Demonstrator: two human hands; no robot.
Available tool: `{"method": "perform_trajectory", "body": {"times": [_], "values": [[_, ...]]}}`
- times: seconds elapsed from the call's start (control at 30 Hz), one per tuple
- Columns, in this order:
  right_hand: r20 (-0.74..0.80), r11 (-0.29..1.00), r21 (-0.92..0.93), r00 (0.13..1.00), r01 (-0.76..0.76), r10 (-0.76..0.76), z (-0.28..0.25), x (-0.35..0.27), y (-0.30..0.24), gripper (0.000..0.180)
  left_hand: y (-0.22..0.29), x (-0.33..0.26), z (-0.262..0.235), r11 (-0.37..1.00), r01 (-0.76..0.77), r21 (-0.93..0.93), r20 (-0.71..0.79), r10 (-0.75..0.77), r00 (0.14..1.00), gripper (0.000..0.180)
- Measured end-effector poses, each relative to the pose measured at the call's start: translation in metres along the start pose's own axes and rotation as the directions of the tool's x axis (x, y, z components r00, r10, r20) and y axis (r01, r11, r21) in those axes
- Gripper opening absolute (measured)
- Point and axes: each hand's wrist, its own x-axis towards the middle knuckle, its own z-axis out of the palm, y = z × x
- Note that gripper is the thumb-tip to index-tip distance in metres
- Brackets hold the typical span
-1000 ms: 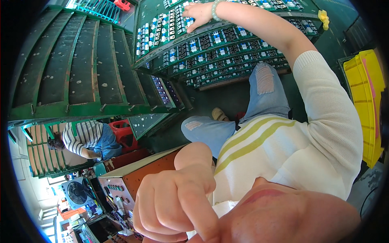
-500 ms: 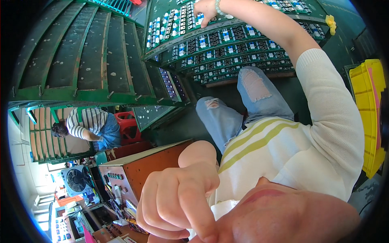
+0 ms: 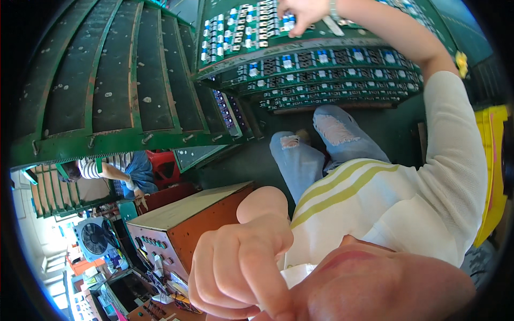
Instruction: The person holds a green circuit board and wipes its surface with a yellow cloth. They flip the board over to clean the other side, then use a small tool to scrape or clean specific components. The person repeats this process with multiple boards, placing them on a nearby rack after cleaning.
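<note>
My right hand (image 3: 302, 13) reaches far out to the top tier of a sloping green rack (image 3: 332, 64) packed with rows of small blue and white components (image 3: 241, 27). Its fingertips rest on those components. I cannot tell whether it holds one. A bracelet sits at that wrist, and the white sleeve runs back along the right side. My left hand (image 3: 241, 267) is curled into a fist close under my chin, with nothing visible in it. My knees in torn light jeans (image 3: 321, 144) are below the rack.
Empty green racks (image 3: 107, 80) fill the left. An orange-brown metal box with switches (image 3: 198, 219) stands by my left side. Behind it are a red stool (image 3: 166, 163), a person in a striped shirt (image 3: 107, 171) and a fan (image 3: 93, 241). A yellow crate (image 3: 495, 176) is at the right.
The view has swung left and closer to the rack. My right hand stays on the top tier, shifted slightly along it. My left fist has stayed by my chin.
</note>
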Motion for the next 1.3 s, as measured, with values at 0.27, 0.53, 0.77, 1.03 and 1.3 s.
{"method": "perform_trajectory", "body": {"times": [0.27,0.53,0.77,1.03,1.3], "values": [[-0.059,0.899,0.436,0.996,-0.041,0.074,-0.049,0.01,0.017,0.048,-0.02,0.09,-0.099,1.0,0.019,-0.014,-0.097,-0.02,0.995,0.014],[0.026,0.663,0.738,0.986,-0.129,0.162,-0.091,0.006,0.005,0.078,-0.04,0.189,-0.139,0.985,0.145,0.091,-0.186,-0.126,0.974,0.031],[-0.107,0.323,0.945,0.88,-0.055,0.463,-0.118,-0.07,-0.062,0.063,-0.017,0.106,-0.318,-0.712,0.293,0.638,-0.66,-0.309,0.685,0.05],[-0.109,0.222,0.963,0.537,-0.15,0.836,-0.111,-0.178,-0.156,0.055,-0.046,0.05,-0.357,-0.824,0.059,0.563,-0.714,-0.45,0.536,0.067],[-0.046,0.069,0.995,0.286,-0.069,0.957,-0.089,-0.248,-0.2,0.055,-0.045,0.073,-0.363,-0.963,-0.014,0.267,-0.879,-0.25,0.406,0.075]]}}
